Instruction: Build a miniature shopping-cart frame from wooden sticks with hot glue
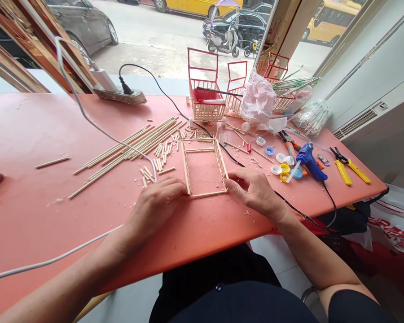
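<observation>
A small open frame of thin wooden sticks stands on the orange-pink table. My left hand rests knuckles-up at the frame's near left corner, fingers curled against it. At the near right corner my right hand pinches the frame with fingers pressed together. Long wooden sticks and short cut pieces lie just left of the frame.
A blue glue gun with a black cord, bottle caps, yellow-handled pliers and finished red-and-wood models lie at the right and back. A power strip and a white cable sit on the left.
</observation>
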Tool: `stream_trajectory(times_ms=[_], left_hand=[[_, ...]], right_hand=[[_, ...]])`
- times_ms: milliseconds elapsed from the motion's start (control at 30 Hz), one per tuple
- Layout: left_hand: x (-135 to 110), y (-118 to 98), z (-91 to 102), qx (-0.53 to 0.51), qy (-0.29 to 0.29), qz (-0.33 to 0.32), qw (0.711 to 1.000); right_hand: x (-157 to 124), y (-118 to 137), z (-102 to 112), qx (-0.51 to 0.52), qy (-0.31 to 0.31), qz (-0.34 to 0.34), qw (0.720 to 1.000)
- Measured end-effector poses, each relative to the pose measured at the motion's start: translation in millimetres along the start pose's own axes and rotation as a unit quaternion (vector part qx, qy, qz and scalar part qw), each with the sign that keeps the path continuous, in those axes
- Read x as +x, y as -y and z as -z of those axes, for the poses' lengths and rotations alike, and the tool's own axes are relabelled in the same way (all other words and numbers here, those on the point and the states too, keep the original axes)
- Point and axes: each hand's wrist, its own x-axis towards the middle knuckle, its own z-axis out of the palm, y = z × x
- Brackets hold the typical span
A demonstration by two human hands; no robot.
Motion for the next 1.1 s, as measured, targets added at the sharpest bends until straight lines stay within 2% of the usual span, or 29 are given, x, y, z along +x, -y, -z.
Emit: stream_trajectory(times_ms=[200, 467, 667, 867, 1100], left_hand=[[0.2, -0.2, 2.6, -0.022, 0.004, -0.007, 1.000], [-1.8, -5.3, 1.4, -0.041, -0.021, 0.017, 0.999], [-4.8, -4.6, -2.0, -0.014, -0.055, 0.026, 0.998], [-4.2, -4.9, 0.1, -0.050, -0.018, 0.031, 0.998], [-4.2, -4.5, 1.6, -0.061, -0.006, 0.044, 0.997]], right_hand=[[-0.2, -0.4, -1.5, 0.002, -0.014, 0.030, 0.999], [-1.4, -3.5, -1.8, -0.024, -0.017, 0.025, 0.999], [-1.9, -2.8, -1.9, -0.023, -0.012, 0.030, 0.999], [-1.9, -1.8, -2.7, -0.041, -0.023, 0.044, 0.998], [-0.6, -0.6, -1.5, -0.048, -0.018, 0.050, 0.997]])
